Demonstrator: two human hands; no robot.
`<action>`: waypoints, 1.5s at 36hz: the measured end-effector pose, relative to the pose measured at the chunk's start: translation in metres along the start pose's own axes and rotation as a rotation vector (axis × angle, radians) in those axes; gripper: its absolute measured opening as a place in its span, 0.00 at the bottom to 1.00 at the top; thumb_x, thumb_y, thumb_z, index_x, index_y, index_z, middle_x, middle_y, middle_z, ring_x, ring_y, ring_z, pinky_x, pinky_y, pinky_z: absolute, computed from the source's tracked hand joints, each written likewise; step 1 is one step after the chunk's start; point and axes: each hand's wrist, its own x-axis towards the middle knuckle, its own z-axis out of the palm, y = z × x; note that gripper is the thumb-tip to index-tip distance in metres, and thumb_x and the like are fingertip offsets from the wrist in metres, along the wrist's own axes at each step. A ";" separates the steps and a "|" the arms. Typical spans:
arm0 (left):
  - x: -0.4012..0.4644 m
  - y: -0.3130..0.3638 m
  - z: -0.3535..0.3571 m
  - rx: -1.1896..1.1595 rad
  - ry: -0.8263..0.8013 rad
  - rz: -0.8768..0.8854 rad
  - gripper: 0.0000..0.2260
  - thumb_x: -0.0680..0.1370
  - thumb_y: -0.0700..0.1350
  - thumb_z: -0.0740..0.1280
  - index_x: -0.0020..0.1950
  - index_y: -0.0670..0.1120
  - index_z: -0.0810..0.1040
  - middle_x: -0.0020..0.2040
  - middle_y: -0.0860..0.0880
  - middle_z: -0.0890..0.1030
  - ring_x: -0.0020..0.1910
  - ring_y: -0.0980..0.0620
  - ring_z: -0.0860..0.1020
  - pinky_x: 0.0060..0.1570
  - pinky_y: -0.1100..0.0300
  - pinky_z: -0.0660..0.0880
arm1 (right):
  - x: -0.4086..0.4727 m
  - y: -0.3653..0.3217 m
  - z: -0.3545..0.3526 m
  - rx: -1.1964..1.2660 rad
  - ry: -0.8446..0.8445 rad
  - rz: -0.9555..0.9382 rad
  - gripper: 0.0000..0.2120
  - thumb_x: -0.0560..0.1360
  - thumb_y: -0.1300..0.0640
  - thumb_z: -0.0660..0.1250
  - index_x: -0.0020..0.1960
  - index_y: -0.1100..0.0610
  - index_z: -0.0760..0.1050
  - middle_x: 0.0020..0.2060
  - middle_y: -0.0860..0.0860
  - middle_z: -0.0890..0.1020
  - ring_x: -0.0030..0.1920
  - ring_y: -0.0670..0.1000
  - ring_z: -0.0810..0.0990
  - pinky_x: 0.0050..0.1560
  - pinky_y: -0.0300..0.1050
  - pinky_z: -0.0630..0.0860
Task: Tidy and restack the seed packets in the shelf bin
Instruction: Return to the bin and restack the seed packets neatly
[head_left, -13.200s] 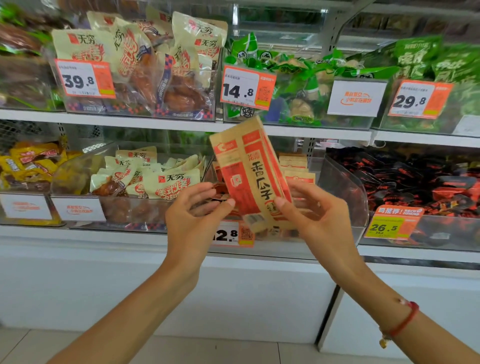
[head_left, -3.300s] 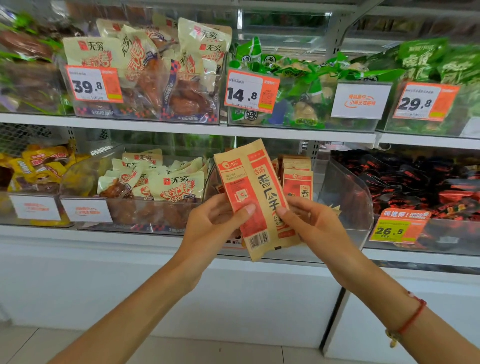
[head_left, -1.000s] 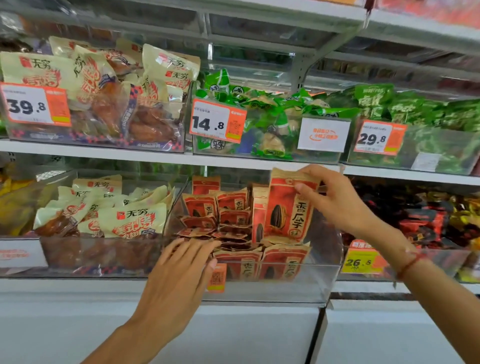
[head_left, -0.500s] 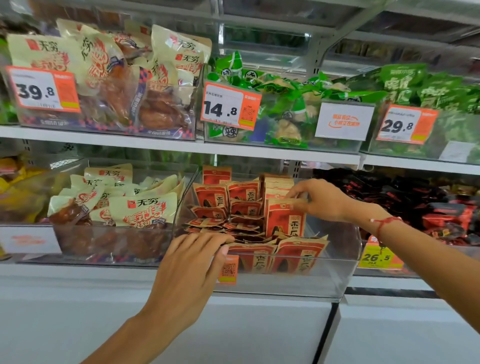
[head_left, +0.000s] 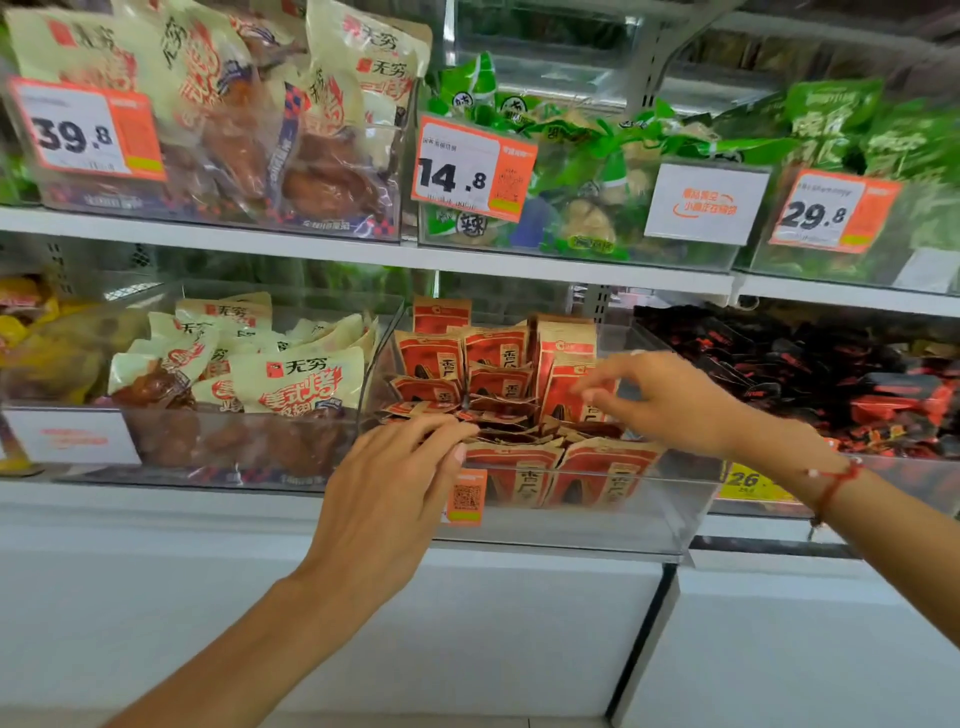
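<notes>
The left hand (head_left: 395, 467) lies open on the clear bin (head_left: 649, 519), hiding a price tag. The blurry right hand (head_left: 670, 400) is open by the seed packets (head_left: 498, 358).

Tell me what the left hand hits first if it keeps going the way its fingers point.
Probably the flat-lying seed packets mid-bin: the left hand points up and right over the bin's front rim, fingertips at their edge. Depth is unclear.

Both hands (head_left: 395, 467) reach over seed packets (head_left: 498, 358) in the bin (head_left: 649, 519).
</notes>
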 end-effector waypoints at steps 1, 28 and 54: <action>0.000 0.000 0.000 0.002 0.000 -0.002 0.17 0.82 0.52 0.51 0.61 0.54 0.78 0.58 0.58 0.79 0.57 0.58 0.76 0.56 0.62 0.69 | 0.006 0.004 -0.001 -0.004 0.083 -0.005 0.09 0.77 0.52 0.64 0.56 0.49 0.80 0.51 0.44 0.80 0.49 0.45 0.77 0.49 0.42 0.72; 0.000 0.008 -0.008 -0.154 0.007 -0.121 0.14 0.79 0.55 0.58 0.62 0.54 0.76 0.59 0.60 0.78 0.60 0.60 0.74 0.60 0.65 0.62 | -0.008 -0.034 -0.024 -0.279 0.755 -0.233 0.11 0.78 0.63 0.60 0.57 0.59 0.77 0.43 0.55 0.80 0.44 0.57 0.73 0.43 0.49 0.67; -0.007 0.035 -0.044 -0.532 -0.156 -0.353 0.15 0.73 0.60 0.67 0.57 0.56 0.78 0.48 0.62 0.82 0.45 0.66 0.79 0.47 0.62 0.79 | -0.054 -0.092 0.036 0.645 0.590 -0.035 0.13 0.76 0.61 0.67 0.58 0.49 0.74 0.50 0.42 0.79 0.50 0.39 0.78 0.41 0.35 0.78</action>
